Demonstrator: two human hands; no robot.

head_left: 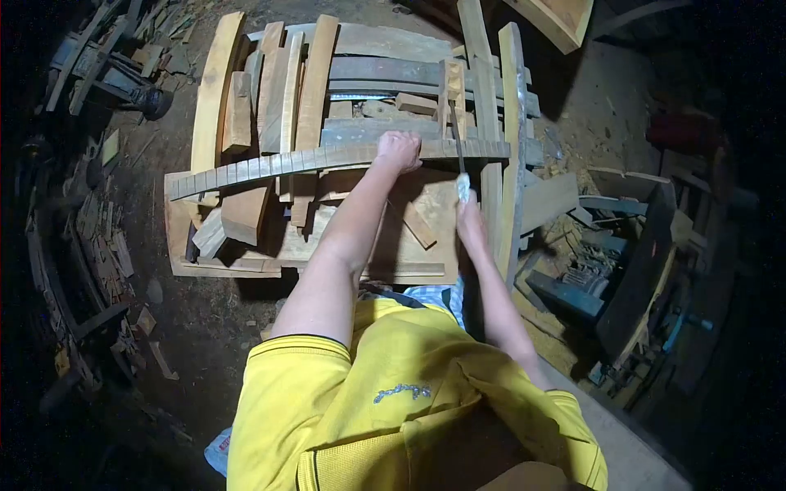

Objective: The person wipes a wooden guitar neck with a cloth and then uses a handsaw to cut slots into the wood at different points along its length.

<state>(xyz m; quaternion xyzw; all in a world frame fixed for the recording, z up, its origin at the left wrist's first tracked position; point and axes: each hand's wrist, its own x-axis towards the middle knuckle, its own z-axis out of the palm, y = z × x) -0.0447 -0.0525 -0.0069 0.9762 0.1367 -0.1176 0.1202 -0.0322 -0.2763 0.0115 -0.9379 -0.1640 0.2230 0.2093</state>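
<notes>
The step in hand appears to be a crosswise cut on a long, slightly curved wooden strip (327, 156), which lies from side to side over the wooden bench (176, 225), in front of the person. Closely spaced lines cross the strip; whether each is a cut or only a mark cannot be told. The left hand (399, 150) is closed over the strip near mid-bench, knuckles upward, clamping it; the thumb's position under the wood is hidden. The right hand (469, 219) is closed around the pale handle (463, 188) of a thin, dark-bladed tool, apparently a saw (459, 147), with no visible gap in the grip. The blade points away from the person and crosses the strip to the right of the left hand, near the strip's right end, which reaches a long plank (512, 90). The depth of any cut is not visible. The next move calls for steady left-hand pressure on the strip and a straight stroke of the blade, square to the wood, with the left fingers clear of its line.
</notes>
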